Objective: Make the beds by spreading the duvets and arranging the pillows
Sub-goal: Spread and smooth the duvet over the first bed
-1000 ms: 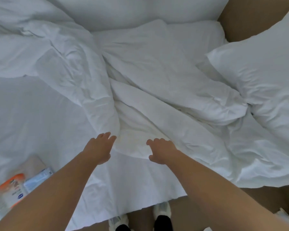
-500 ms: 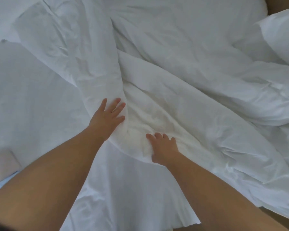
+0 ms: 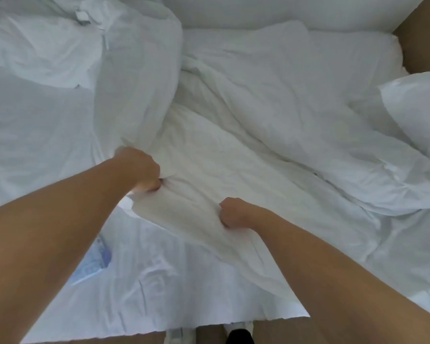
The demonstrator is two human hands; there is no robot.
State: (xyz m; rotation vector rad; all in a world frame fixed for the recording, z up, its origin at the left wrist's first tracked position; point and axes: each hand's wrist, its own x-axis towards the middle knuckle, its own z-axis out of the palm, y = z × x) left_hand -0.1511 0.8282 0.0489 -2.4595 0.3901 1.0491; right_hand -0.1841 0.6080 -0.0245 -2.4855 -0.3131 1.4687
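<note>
A crumpled white duvet (image 3: 246, 135) lies bunched across the middle of the bed, its near edge close to me. My left hand (image 3: 140, 168) grips a fold of that edge, fingers curled into the fabric. My right hand (image 3: 233, 212) grips the same edge a little nearer and to the right, fist closed on the cloth. A white pillow (image 3: 417, 112) rests at the right side of the bed. Another white pillow (image 3: 37, 48) lies at the far left, partly under the duvet.
The white bed sheet (image 3: 35, 135) is bare on the left, and its front edge hangs over the bed end near my feet (image 3: 236, 335). A blue-printed plastic packet (image 3: 94, 261) lies on the sheet beside my left forearm. A brown wall (image 3: 425, 43) stands at the far right.
Both hands went from flat on the duvet to fists gripping its near edge. The view has tilted up, showing more of the bed's far side.
</note>
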